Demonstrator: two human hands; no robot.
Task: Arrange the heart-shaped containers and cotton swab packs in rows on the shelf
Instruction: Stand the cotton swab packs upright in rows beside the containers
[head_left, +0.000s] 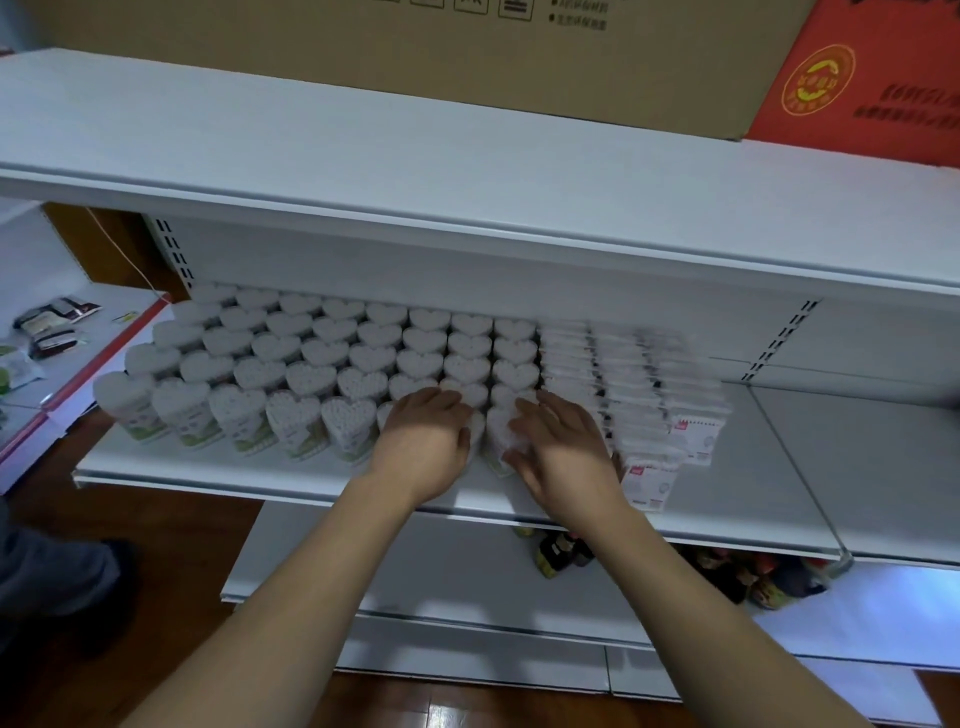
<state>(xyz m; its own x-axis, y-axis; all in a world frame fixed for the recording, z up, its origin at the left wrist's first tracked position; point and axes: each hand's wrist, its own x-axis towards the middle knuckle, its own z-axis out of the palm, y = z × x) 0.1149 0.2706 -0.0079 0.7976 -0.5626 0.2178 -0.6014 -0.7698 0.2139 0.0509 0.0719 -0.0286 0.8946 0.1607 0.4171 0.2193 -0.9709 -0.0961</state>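
Though nearly stocked, the white metal shelf (208, 470) holds rows of clear heart-shaped swab containers (332, 358) beside stacked white cotton swab packs (639, 374); the front row is unfinished. Left hand (426, 441) and right hand (561, 447) each grip a front container.

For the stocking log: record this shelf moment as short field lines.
shelf: white middle shelf
left block: heart-shaped containers in rows
right block: cotton swab packs in rows
left hand: on front-row containers, fingers curled over them
right hand: on a front container beside the packs
above: cardboard box
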